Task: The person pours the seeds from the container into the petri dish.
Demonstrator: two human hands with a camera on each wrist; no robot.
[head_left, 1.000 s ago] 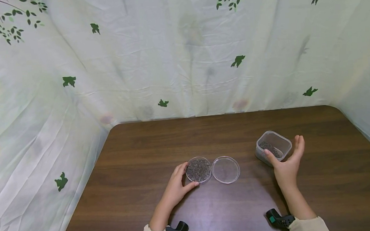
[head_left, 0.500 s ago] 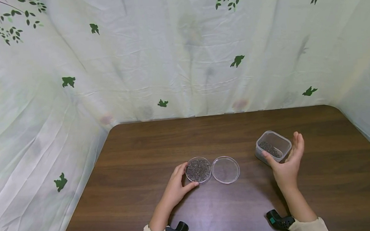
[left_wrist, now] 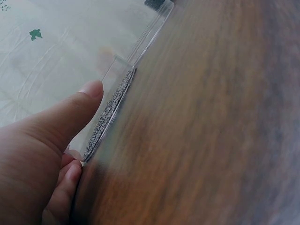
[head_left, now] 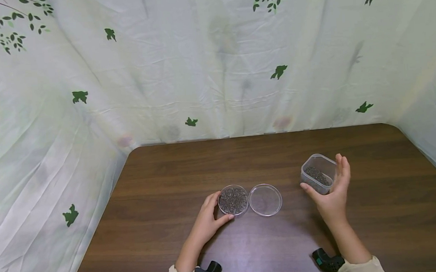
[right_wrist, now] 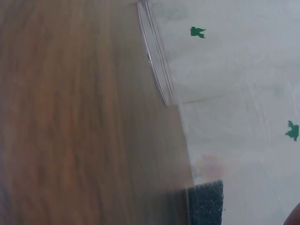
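**Visibility gaps, all three views**

Head: right hand (head_left: pixel 330 204) hides tub's (head_left: pixel 319 161) right side and near corner; can't tell if they touch. Left hand's (head_left: pixel 206 218) thumb covers a bit of dish's (head_left: pixel 232 185) near rim. Sleeves (head_left: pixel 362 268) run off the bottom. Grains (head_left: pixel 233 201) too fine to identify. Left wrist: hand cut by left and bottom edges, tub clipped at top. Right wrist: tub cut at bottom, hand just a corner sliver, table (right_wrist: pixel 65 117) blurred.

Left hand (head_left: pixel 206 216) holds a clear round dish (head_left: pixel 241 213) of dark grains (head_left: pixel 233 200) by its edge on brown desk (head_left: pixel 190 166), second dish (head_left: pixel 265 200) just beside it, right hand (head_left: pixel 331 202) spread at a plastic tub (head_left: pixel 322 162) with similar grains inside.
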